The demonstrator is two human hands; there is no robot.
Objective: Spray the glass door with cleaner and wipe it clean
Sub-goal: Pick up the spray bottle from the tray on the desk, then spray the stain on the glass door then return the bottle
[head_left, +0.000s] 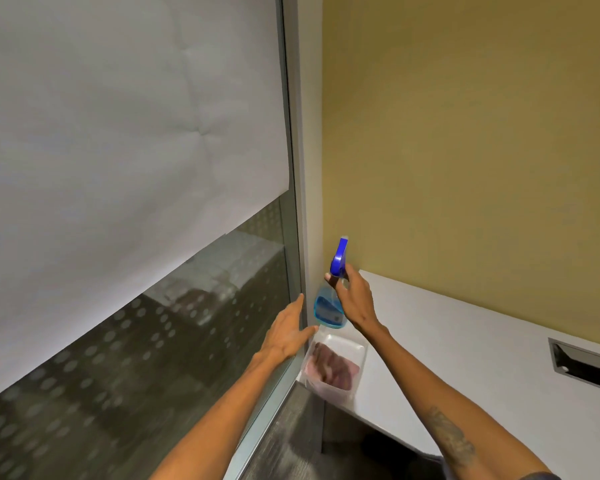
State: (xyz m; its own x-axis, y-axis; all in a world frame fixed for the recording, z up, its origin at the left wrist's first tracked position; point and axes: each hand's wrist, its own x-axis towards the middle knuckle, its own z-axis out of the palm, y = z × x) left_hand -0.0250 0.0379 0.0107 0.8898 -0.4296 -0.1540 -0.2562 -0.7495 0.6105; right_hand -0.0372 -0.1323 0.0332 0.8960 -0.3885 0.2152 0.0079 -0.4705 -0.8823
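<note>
The glass door (174,348) fills the left side, its upper part covered by white paper (118,133) and its lower pane printed with dots. My right hand (355,299) grips the neck of a spray bottle (328,308) with a blue trigger head and light blue liquid, held in the air beside the door frame. My left hand (290,332) is open with fingers spread, hovering near the frame's edge just left of the bottle and holding nothing. A pink cloth (329,368) lies in a clear plastic container (336,341) on the desk corner, below both hands.
A white desk (465,358) runs along the yellow wall (465,133) on the right, with a metal cable slot (586,365) set in it. The grey door frame (297,168) stands between glass and wall. Dark carpet (284,445) shows below.
</note>
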